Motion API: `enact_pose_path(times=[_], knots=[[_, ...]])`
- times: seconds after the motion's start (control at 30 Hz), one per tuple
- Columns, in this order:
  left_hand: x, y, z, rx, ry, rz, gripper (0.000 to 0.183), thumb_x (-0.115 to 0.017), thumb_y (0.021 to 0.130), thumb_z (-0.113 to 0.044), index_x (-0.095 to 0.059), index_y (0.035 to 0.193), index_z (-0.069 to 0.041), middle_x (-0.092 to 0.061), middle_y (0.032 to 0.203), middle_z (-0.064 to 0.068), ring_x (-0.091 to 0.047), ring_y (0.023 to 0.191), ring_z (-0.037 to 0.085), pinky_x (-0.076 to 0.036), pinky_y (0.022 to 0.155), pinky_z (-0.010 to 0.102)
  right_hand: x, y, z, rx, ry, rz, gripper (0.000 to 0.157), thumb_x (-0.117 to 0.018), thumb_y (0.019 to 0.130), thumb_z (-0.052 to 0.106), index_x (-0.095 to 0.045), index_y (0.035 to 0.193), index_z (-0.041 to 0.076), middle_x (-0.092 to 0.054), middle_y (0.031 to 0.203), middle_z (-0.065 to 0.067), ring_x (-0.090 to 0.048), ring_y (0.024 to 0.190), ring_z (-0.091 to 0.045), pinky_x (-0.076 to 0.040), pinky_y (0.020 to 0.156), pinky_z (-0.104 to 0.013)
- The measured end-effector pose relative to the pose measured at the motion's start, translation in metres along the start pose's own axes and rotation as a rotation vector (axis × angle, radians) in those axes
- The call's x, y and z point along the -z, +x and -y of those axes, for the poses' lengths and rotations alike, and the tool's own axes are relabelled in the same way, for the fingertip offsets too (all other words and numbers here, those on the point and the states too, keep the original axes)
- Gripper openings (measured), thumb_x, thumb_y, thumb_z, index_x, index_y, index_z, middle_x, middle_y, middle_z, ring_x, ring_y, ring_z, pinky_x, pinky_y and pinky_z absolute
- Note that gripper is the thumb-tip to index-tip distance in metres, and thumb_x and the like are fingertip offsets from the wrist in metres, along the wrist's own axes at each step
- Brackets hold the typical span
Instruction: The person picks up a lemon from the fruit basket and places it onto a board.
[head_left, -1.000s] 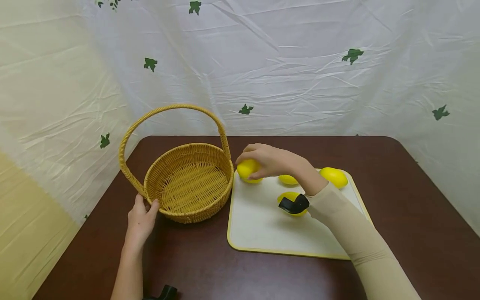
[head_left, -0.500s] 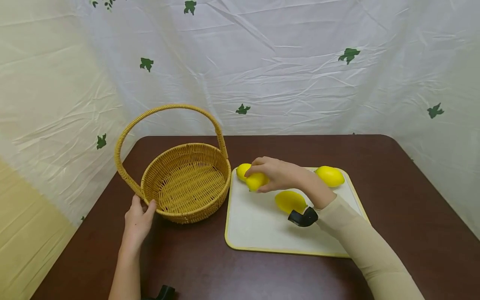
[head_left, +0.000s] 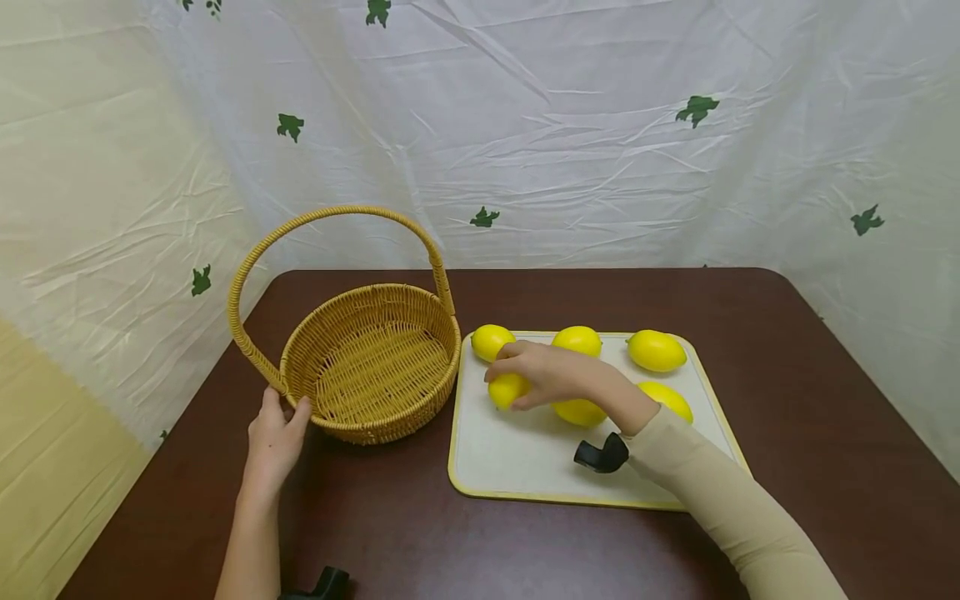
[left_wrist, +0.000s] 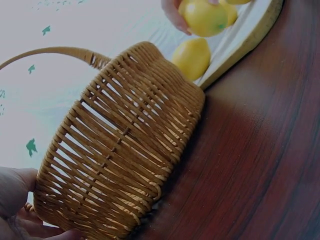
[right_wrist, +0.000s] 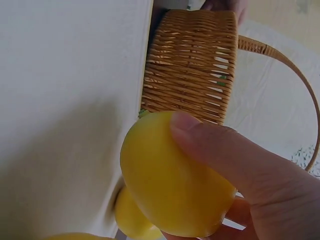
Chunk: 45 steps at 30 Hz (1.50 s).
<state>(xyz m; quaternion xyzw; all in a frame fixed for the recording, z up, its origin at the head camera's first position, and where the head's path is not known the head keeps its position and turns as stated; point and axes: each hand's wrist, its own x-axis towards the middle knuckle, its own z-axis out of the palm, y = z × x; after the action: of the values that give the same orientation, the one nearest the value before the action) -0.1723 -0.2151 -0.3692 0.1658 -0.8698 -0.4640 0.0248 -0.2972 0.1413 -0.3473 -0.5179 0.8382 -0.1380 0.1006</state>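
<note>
My left hand (head_left: pixel 276 433) grips the near left rim of a round wicker basket (head_left: pixel 375 429) with a tall arched handle; the thumb and fingers also show at the rim in the left wrist view. My right hand (head_left: pixel 551 372) holds a lemon (head_left: pixel 507 390) low over the left part of a white board (head_left: pixel 517 467) with a yellow edge. In the right wrist view the thumb presses the side of this lemon (right_wrist: pixel 170 175). Behind it lies another lemon (head_left: pixel 492 340) at the board's far left corner. Several more lemons (head_left: pixel 656 351) lie on the board, some partly hidden by the right hand and wrist.
The basket stands close to the board's left edge on a dark brown table (head_left: pixel 420 542); its woven floor (head_left: pixel 386 371) shows bare. A pale curtain (head_left: pixel 600 183) with green leaf shapes hangs behind the table. Black mounts (head_left: pixel 602 455) stick out from both wrists.
My right hand has moved toward the near side of the board with the lemon, uncovering the lemon at the far left corner and others behind it. My left hand keeps its grip on the basket.
</note>
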Motion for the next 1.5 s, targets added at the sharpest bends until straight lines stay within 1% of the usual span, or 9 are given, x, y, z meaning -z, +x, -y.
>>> enact_pose_path(times=[0.17, 0.4, 0.6, 0.83, 1.2, 1.3, 1.5], knots=[[0.001, 0.001, 0.000, -0.002, 0.001, 0.004, 0.060, -0.037, 0.096, -0.036, -0.019, 0.140, 0.001, -0.030, 0.139, 0.029, -0.031, 0.127, 0.041, -0.036, 0.093, 0.053, -0.005, 0.001, 0.001, 0.018, -0.009, 0.004, 0.040, -0.074, 0.077, 0.018, -0.061, 0.115, 0.013, -0.053, 0.114, -0.006, -0.048, 0.103, -0.021, -0.041, 0.089, -0.035], [0.000, 0.000, 0.000, -0.007, 0.007, 0.003, 0.060, -0.036, 0.096, -0.036, -0.019, 0.140, 0.001, -0.031, 0.139, 0.029, -0.032, 0.127, 0.040, -0.036, 0.093, 0.053, -0.010, 0.001, 0.002, -0.007, 0.001, 0.030, 0.040, -0.073, 0.078, 0.021, -0.060, 0.115, 0.016, -0.051, 0.117, -0.006, -0.048, 0.103, -0.019, -0.041, 0.089, -0.035], [0.000, 0.000, 0.000, -0.014, 0.011, -0.010, 0.059, -0.037, 0.096, -0.036, -0.021, 0.139, 0.002, -0.033, 0.138, 0.029, -0.034, 0.126, 0.040, -0.037, 0.092, 0.053, -0.012, 0.001, 0.002, -0.007, -0.002, 0.017, 0.041, -0.073, 0.078, 0.021, -0.060, 0.116, 0.016, -0.051, 0.115, -0.005, -0.049, 0.101, -0.019, -0.042, 0.087, -0.034], [0.000, -0.001, 0.000, -0.006, 0.016, -0.003, 0.059, -0.037, 0.096, -0.035, -0.020, 0.139, 0.001, -0.031, 0.139, 0.029, -0.031, 0.126, 0.041, -0.036, 0.091, 0.054, -0.013, 0.001, 0.002, -0.020, 0.011, 0.022, 0.044, -0.071, 0.079, 0.023, -0.059, 0.120, 0.013, -0.050, 0.120, -0.007, -0.047, 0.107, -0.020, -0.041, 0.090, -0.036], [0.000, -0.001, 0.001, -0.022, 0.020, -0.007, 0.058, -0.037, 0.096, -0.035, -0.022, 0.138, 0.002, -0.031, 0.139, 0.029, -0.031, 0.126, 0.043, -0.037, 0.091, 0.054, -0.012, -0.001, 0.002, -0.014, -0.017, -0.013, 0.043, -0.071, 0.079, 0.022, -0.060, 0.119, 0.011, -0.050, 0.121, -0.009, -0.045, 0.110, -0.023, -0.039, 0.093, -0.037], [0.000, -0.001, 0.001, -0.021, 0.020, -0.003, 0.058, -0.037, 0.096, -0.035, -0.021, 0.138, 0.002, -0.030, 0.139, 0.029, -0.030, 0.127, 0.043, -0.036, 0.092, 0.054, -0.012, -0.001, 0.002, -0.002, -0.016, -0.021, 0.043, -0.072, 0.079, 0.023, -0.060, 0.118, 0.011, -0.050, 0.120, -0.009, -0.045, 0.110, -0.023, -0.039, 0.093, -0.036], [0.000, -0.002, 0.000, -0.020, 0.007, -0.006, 0.058, -0.038, 0.097, -0.033, -0.020, 0.140, 0.001, -0.032, 0.139, 0.029, -0.032, 0.126, 0.042, -0.036, 0.092, 0.054, -0.013, -0.002, 0.002, 0.025, -0.019, -0.036, 0.041, -0.073, 0.078, 0.021, -0.061, 0.116, 0.009, -0.052, 0.117, -0.009, -0.047, 0.108, -0.024, -0.040, 0.092, -0.037]])
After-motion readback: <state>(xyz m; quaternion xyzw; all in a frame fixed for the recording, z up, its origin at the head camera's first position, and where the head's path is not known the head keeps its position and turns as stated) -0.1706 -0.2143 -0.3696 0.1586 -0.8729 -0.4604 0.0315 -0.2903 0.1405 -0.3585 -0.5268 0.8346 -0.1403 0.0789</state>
